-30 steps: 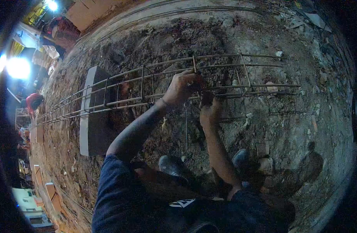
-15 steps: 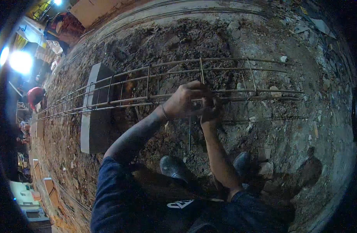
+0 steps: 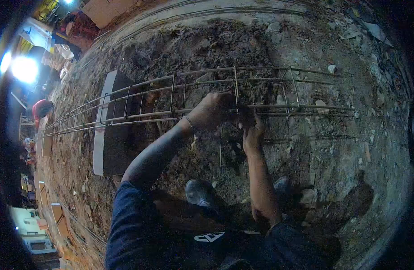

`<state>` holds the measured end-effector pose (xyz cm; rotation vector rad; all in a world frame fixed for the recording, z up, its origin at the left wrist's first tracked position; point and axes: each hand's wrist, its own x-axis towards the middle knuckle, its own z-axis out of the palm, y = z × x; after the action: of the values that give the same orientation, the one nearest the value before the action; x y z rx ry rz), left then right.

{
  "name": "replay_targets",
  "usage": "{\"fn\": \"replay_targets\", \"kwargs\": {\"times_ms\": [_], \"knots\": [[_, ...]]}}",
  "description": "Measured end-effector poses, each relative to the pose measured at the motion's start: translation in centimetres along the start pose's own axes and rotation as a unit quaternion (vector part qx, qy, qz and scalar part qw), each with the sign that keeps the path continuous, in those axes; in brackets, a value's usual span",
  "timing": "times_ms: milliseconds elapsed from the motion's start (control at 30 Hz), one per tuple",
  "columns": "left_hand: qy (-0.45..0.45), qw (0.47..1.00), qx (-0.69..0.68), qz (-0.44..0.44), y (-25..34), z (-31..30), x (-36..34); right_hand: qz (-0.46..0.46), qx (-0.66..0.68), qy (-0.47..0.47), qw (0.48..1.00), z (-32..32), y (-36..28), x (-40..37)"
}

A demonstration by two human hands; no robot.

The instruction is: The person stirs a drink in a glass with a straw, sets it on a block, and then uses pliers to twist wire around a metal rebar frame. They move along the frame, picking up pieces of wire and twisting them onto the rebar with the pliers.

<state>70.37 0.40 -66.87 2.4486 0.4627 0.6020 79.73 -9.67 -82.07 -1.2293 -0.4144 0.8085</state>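
The left hand point(image 3: 213, 110) is gripping the near lower bar of the rebar cage point(image 3: 171, 96), fingers closed around it right where an upright stirrup point(image 3: 236, 87) is crossing. The right hand point(image 3: 253, 135) is reaching up from just below the same bar, its fingertips point(image 3: 248, 120) touching the joint. It is too dark to tell whether they are pinching anything. A thin wire point(image 3: 220, 153) is hanging down from the cage's near bar. The cage is lying lengthwise over rubble ground point(image 3: 333, 148), with a concrete block point(image 3: 109, 135) sitting under its left stretch. Two shoes point(image 3: 200, 191) are standing on the cage's near side.
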Motion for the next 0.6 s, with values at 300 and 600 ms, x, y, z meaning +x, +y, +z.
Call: {"fn": "replay_targets", "kwargs": {"times_ms": [300, 600], "knots": [[-0.361, 0.897, 0.074, -0.245, -2.3, 0.5, 2.4, 0.05, 0.147, -0.079, 0.985, -0.8, -1.1, 1.1], [-0.221, 0.973, 0.029, -0.065, -11.0, 6.4, 2.9, -0.027, -0.033, -0.127, 0.991, -0.7, -3.5, 1.2]]}}
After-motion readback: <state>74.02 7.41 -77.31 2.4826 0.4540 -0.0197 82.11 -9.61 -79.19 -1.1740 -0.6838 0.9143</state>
